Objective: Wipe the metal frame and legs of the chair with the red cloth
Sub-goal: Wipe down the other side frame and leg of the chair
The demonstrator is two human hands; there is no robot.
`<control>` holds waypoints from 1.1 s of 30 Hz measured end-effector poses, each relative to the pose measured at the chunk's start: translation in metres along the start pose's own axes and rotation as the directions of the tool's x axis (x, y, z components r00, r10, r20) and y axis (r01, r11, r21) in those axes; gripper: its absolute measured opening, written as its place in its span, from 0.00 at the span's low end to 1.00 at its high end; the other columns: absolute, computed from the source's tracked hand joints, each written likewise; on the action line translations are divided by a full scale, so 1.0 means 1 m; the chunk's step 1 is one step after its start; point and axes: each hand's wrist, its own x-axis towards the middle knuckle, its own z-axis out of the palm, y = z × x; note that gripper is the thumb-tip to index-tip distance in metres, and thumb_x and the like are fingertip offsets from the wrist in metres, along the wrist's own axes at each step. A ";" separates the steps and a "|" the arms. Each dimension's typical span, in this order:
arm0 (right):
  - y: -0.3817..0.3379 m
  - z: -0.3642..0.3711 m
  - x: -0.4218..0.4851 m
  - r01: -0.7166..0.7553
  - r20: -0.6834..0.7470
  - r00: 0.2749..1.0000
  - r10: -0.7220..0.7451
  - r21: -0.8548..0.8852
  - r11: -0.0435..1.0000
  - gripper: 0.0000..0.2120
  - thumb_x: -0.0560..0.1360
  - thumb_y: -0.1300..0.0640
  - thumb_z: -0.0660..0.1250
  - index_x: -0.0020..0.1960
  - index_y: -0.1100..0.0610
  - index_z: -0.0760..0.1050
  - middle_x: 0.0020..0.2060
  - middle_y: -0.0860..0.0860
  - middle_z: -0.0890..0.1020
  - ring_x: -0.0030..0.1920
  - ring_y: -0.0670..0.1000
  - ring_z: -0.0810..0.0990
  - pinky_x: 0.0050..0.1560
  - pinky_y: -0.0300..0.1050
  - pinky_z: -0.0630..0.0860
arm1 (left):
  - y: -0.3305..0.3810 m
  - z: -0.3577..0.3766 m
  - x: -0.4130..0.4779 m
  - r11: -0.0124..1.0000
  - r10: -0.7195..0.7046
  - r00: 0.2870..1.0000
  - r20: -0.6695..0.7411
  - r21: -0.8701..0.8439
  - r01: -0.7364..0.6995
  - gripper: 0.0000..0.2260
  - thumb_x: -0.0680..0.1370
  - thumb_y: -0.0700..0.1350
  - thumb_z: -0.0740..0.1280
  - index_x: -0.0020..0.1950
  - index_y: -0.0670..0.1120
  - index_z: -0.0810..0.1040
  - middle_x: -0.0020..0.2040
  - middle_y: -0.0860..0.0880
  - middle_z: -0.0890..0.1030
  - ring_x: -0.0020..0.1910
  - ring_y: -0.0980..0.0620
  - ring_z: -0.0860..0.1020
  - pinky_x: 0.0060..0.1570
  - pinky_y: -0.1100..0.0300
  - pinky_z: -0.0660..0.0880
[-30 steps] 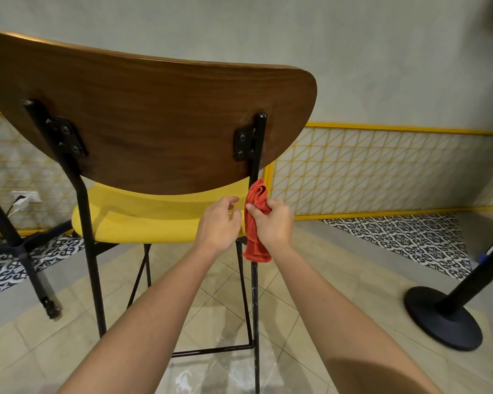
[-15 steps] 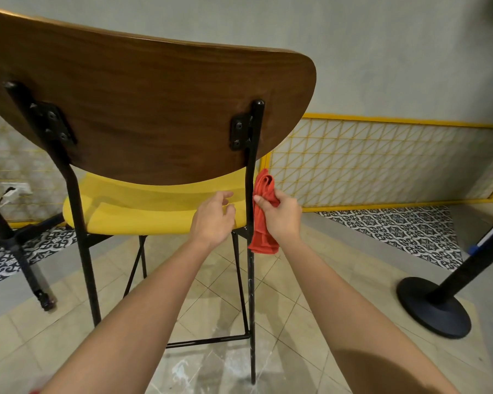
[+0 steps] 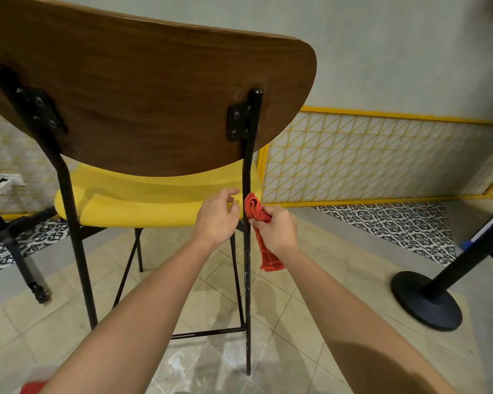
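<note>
A tall chair stands before me with a brown wooden backrest (image 3: 143,100), a yellow seat (image 3: 143,200) and a black metal frame. Its right rear upright (image 3: 249,155) runs down into the right rear leg (image 3: 247,302). My right hand (image 3: 276,231) grips the bunched red cloth (image 3: 261,223) and holds it against the right side of that upright at seat height; the cloth's tail hangs below my hand. My left hand (image 3: 218,217) rests on the seat's rear edge just left of the upright, fingers curled. The left rear leg (image 3: 77,251) stands apart.
A black round stanchion base (image 3: 427,305) with its slanted post sits on the tiled floor at the right. Another black leg (image 3: 20,260) of nearby furniture stands at the left. A yellow mesh panel (image 3: 367,157) lines the wall behind. Something red (image 3: 30,388) shows at the bottom left edge.
The red cloth and my right hand slid up the right upright, then back down to seat height. The view has drawn closer to the chair. My left hand stayed on the seat edge.
</note>
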 end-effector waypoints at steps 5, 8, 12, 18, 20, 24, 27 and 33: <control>-0.020 -0.016 -0.002 -0.021 -0.154 0.987 0.049 0.182 0.983 0.18 0.73 0.55 0.70 0.63 0.55 0.76 0.51 0.50 0.83 0.51 0.50 0.79 0.49 0.37 0.71 | 0.000 0.002 -0.004 1.000 0.006 1.000 -0.010 0.000 -0.006 0.16 0.80 0.43 0.58 0.67 0.49 0.71 0.62 0.48 0.77 0.60 0.49 0.74 0.57 0.57 0.70; -0.023 -0.004 -0.008 -0.027 -0.102 0.994 0.047 0.188 0.982 0.15 0.71 0.55 0.72 0.57 0.54 0.76 0.49 0.49 0.83 0.48 0.48 0.79 0.45 0.36 0.72 | -0.001 0.003 -0.005 1.000 0.006 1.000 -0.013 -0.001 -0.006 0.16 0.80 0.44 0.59 0.68 0.48 0.71 0.62 0.48 0.77 0.61 0.49 0.74 0.58 0.56 0.70; -0.007 0.013 -0.015 -0.097 -0.047 0.994 0.101 0.081 0.992 0.14 0.72 0.56 0.71 0.56 0.55 0.78 0.48 0.50 0.84 0.48 0.52 0.80 0.46 0.41 0.75 | -0.005 0.003 -0.006 1.000 0.004 1.000 -0.003 0.019 -0.004 0.16 0.80 0.43 0.58 0.68 0.48 0.70 0.63 0.47 0.77 0.62 0.49 0.73 0.60 0.56 0.70; 0.021 0.010 -0.024 0.004 0.020 1.000 -0.001 -0.167 0.986 0.17 0.73 0.60 0.68 0.62 0.51 0.77 0.51 0.53 0.84 0.52 0.56 0.80 0.53 0.49 0.77 | -0.004 0.001 -0.006 1.000 0.009 1.000 0.013 0.013 -0.009 0.17 0.80 0.42 0.58 0.68 0.48 0.70 0.62 0.47 0.76 0.62 0.49 0.73 0.59 0.57 0.69; 0.018 0.007 -0.026 0.142 -0.116 0.981 -0.159 -0.141 0.980 0.19 0.72 0.64 0.69 0.62 0.55 0.77 0.55 0.53 0.82 0.54 0.55 0.79 0.54 0.45 0.75 | -0.004 0.001 -0.006 1.000 0.014 1.000 0.011 0.012 -0.015 0.16 0.80 0.43 0.58 0.68 0.48 0.70 0.62 0.47 0.77 0.62 0.49 0.73 0.60 0.56 0.69; 0.007 0.005 -0.022 0.378 -0.159 0.895 -0.417 -0.226 0.898 0.22 0.69 0.67 0.71 0.62 0.56 0.77 0.57 0.57 0.77 0.57 0.56 0.76 0.53 0.44 0.75 | -0.008 0.001 -0.007 0.999 0.017 0.998 -0.062 -0.041 -0.020 0.14 0.81 0.45 0.56 0.65 0.47 0.73 0.58 0.46 0.79 0.58 0.48 0.76 0.59 0.54 0.74; 0.004 0.005 -0.017 0.362 0.023 0.930 -0.366 -0.212 0.908 0.20 0.75 0.65 0.63 0.65 0.54 0.74 0.59 0.56 0.73 0.58 0.55 0.72 0.54 0.45 0.72 | -0.015 0.000 -0.010 0.998 -0.011 0.993 -0.117 -0.061 0.003 0.13 0.81 0.47 0.57 0.63 0.49 0.75 0.56 0.48 0.79 0.58 0.48 0.75 0.58 0.50 0.75; 0.015 0.015 -0.021 0.478 0.145 0.873 -0.465 -0.437 0.762 0.20 0.73 0.63 0.70 0.63 0.52 0.75 0.50 0.55 0.74 0.49 0.57 0.76 0.30 0.47 0.72 | -0.022 0.009 -0.025 0.999 0.016 0.997 -0.073 -0.032 -0.018 0.12 0.80 0.45 0.58 0.61 0.48 0.76 0.54 0.49 0.77 0.52 0.53 0.75 0.52 0.57 0.75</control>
